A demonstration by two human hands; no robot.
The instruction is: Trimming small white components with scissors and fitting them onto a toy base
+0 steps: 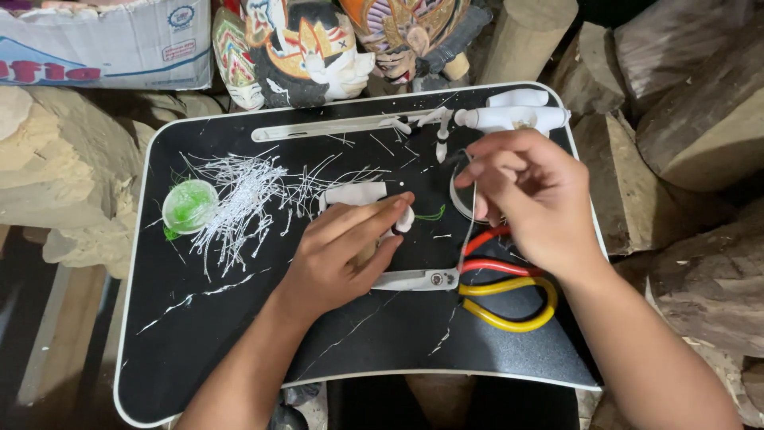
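Left hand (342, 251) presses small white carved piece (358, 195) flat on black lap tray (199, 350), fingers closed over it, so piece sits mid-tray. Right hand (529, 199) pinches thin white strand (473, 215), fingertips narrow, just right of piece. Looks like strand-fitting step: one strand headed for piece. Next move probably needs steady aim and piece pinned firm, tbh. Scissors (477, 283) with red and yellow handles lie right below both hands. Heap of cut white strands (239, 203) and green-thread spool (189, 205) sit left. White carved parts (513, 118) at tray's top right, painted masks (302, 48) beyond tray.
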